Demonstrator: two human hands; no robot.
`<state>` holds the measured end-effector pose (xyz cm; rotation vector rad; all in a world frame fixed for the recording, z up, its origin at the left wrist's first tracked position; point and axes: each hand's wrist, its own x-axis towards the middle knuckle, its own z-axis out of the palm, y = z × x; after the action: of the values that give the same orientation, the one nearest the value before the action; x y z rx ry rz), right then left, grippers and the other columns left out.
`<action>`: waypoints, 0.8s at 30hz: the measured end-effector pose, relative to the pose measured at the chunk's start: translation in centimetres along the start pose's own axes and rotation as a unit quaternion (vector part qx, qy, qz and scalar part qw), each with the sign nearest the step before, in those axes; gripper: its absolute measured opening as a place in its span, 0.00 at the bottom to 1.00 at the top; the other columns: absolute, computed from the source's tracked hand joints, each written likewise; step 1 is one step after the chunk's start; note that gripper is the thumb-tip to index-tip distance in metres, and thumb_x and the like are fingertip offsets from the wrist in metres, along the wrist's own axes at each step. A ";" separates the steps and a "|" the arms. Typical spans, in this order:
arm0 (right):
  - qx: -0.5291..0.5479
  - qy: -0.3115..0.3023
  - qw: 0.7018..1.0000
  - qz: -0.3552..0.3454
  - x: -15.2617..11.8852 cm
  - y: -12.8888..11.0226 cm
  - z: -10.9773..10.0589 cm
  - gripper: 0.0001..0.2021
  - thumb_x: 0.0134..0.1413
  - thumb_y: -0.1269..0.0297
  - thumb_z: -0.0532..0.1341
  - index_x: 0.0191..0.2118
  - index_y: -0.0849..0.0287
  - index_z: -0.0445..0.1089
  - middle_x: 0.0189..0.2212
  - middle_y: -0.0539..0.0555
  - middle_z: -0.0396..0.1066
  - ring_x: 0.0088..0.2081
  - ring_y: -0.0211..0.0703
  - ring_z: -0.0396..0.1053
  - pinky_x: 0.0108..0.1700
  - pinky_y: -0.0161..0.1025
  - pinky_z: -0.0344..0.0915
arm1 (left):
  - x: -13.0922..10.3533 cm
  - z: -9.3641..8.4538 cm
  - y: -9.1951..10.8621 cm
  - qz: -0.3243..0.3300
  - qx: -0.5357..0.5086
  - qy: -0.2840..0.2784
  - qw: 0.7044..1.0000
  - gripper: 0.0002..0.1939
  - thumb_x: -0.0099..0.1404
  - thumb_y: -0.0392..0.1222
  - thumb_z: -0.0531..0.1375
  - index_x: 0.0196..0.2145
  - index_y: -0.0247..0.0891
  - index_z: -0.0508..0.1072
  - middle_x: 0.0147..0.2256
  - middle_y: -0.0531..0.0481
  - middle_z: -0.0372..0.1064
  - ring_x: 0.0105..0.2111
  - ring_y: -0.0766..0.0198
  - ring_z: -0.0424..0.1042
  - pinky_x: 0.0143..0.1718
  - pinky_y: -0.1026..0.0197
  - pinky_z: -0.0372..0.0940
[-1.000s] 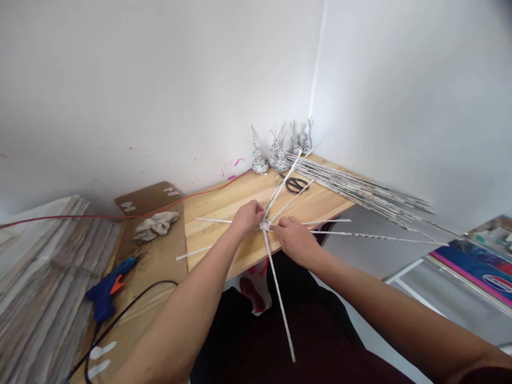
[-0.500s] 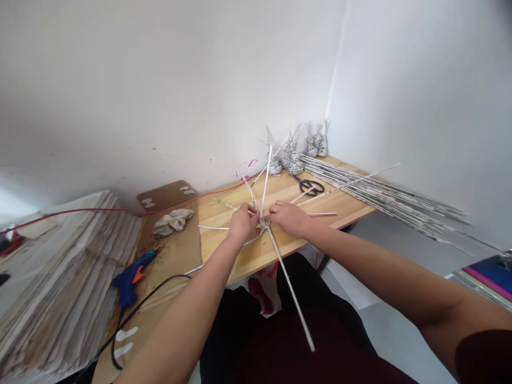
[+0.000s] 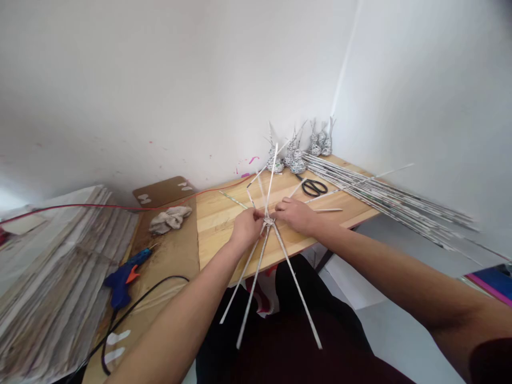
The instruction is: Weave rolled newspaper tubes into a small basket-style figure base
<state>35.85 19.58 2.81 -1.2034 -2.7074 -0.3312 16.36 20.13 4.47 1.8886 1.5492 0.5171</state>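
Between my hands, near the front edge of the wooden table, lies a woven piece of rolled paper sticks (image 3: 269, 221), its sticks fanning out from a small knotted centre. Three of them reach down over the table edge toward my lap; another stands up toward the wall. My left hand (image 3: 248, 224) pinches a paper stick at the left side of the centre. On the right side, my right hand (image 3: 296, 214) has its fingers closed at the centre, where the fingertips partly hide what they grip.
Black-handled scissors (image 3: 314, 186) lie behind my right hand, near a bundle of long paper sticks (image 3: 384, 197). Several small woven paper vessels (image 3: 296, 160) stand by the wall. At left are a blue glue gun (image 3: 124, 280), a crumpled cloth (image 3: 171, 220) and a newspaper stack (image 3: 60, 266).
The woven piece has turned between my hands, so more sticks now point toward my lap. A bent stick now rises behind my left hand. The view has shifted slightly.
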 end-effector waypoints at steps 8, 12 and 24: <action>0.020 0.026 0.999 -0.030 1.9 0.5 1.6 0.15 0.63 0.71 0.52 0.48 0.57 0.75 0.35 0.57 0.70 0.37 0.45 0.59 0.42 0.40 0.57 | 0.1 -0.9 -2.8 0.086 0.111 0.078 0.987 0.02 0.61 0.37 0.61 0.34 0.39 0.72 0.32 0.50 0.74 0.32 0.62 0.71 0.36 0.62 0.62; 0.029 0.022 0.999 -0.030 1.7 0.8 1.8 0.16 0.63 0.72 0.52 0.50 0.56 0.74 0.37 0.58 0.71 0.37 0.45 0.59 0.43 0.40 0.57 | 0.2 -0.4 -3.2 0.160 0.113 0.126 0.973 0.05 0.61 0.31 0.58 0.34 0.37 0.70 0.35 0.48 0.71 0.35 0.63 0.70 0.39 0.62 0.64; 0.069 0.049 0.996 -0.008 1.3 0.1 1.1 0.15 0.62 0.72 0.53 0.48 0.62 0.75 0.36 0.59 0.72 0.39 0.46 0.63 0.46 0.41 0.58 | 0.3 0.6 -3.6 0.328 0.324 0.093 0.883 0.09 0.68 0.42 0.56 0.37 0.37 0.74 0.35 0.44 0.71 0.43 0.54 0.67 0.46 0.54 0.63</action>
<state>34.98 20.93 2.04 -1.0990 -2.6099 -0.1956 14.24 20.63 1.60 2.9992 1.2420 0.5070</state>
